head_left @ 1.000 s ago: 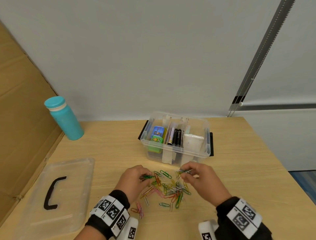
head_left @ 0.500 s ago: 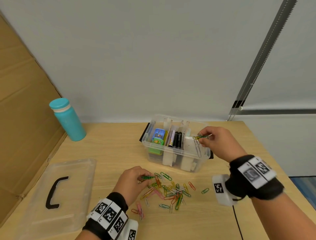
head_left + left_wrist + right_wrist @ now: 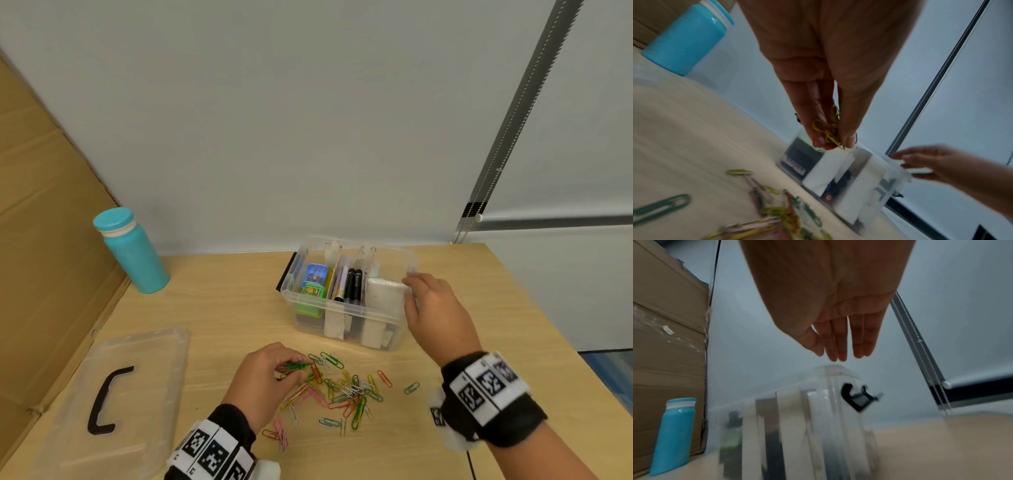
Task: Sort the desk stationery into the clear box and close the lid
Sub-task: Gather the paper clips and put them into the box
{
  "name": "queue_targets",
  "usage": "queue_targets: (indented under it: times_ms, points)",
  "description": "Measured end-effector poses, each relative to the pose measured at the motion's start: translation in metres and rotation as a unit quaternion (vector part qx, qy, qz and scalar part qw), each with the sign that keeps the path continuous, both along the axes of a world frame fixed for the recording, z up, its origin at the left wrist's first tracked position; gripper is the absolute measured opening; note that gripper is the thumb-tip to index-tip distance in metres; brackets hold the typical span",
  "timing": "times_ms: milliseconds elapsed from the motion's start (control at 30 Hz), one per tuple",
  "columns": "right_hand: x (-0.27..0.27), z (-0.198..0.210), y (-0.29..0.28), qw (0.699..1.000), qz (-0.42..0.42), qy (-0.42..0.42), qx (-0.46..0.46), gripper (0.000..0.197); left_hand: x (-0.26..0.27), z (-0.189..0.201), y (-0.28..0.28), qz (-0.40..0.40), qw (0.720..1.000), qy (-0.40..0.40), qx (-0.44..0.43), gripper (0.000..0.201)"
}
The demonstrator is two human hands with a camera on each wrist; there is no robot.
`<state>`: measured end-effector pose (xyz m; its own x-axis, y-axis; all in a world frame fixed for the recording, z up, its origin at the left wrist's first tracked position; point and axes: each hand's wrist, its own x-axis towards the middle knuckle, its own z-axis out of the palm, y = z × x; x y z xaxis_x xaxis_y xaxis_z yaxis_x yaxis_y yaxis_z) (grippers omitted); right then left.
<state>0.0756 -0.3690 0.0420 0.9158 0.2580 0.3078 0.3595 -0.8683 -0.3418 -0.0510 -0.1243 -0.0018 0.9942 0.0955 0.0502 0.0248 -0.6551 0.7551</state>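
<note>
The clear box [image 3: 346, 310] stands open on the desk, with small erasers, dark markers and a white block in its taped compartments. A heap of coloured paper clips [image 3: 342, 390] lies in front of it. My left hand [image 3: 291, 368] pinches a small bundle of green and yellow paper clips [image 3: 828, 131] at the heap's left edge. My right hand [image 3: 411, 291] hovers at the box's right end with straight fingers [image 3: 840, 344], holding nothing. The box's clear lid [image 3: 113, 397] with a black handle lies flat at the left.
A teal bottle [image 3: 132, 251] stands at the back left beside a cardboard panel [image 3: 37, 246]. A black latch [image 3: 857, 395] hangs on the box's right end. The desk's right edge [image 3: 561, 329] drops off past my right hand.
My right hand carried clips from the heap up over the box's right compartment, let them go and now comes back down its right side with nothing in it. My left hand stayed at the heap.
</note>
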Motion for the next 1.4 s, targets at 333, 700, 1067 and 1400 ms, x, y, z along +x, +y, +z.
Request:
queue_targets:
  times_ms: [333, 700, 1067, 1400]
  points:
    - [-0.015, -0.048, -0.007, 0.997, -0.044, 0.027, 0.051, 0.049, 0.091, 0.077, -0.085, -0.087, 0.985, -0.068, 0.132, 0.025]
    - [-0.015, -0.046, -0.007, 0.998, -0.044, 0.022, 0.029, 0.066, 0.17, 0.057, -0.118, -0.174, 0.934, 0.115, 0.289, 0.034]
    - [-0.034, -0.062, -0.031, 0.978, -0.048, 0.103, 0.174, 0.053, 0.048, 0.039, -0.035, -0.081, 0.984, -0.085, 0.136, 0.028]
    - [-0.067, -0.094, 0.001, 0.934, 0.039, 0.352, -0.041, 0.106, -0.012, -0.043, 0.022, -0.084, 0.943, 0.238, 0.218, 0.114]
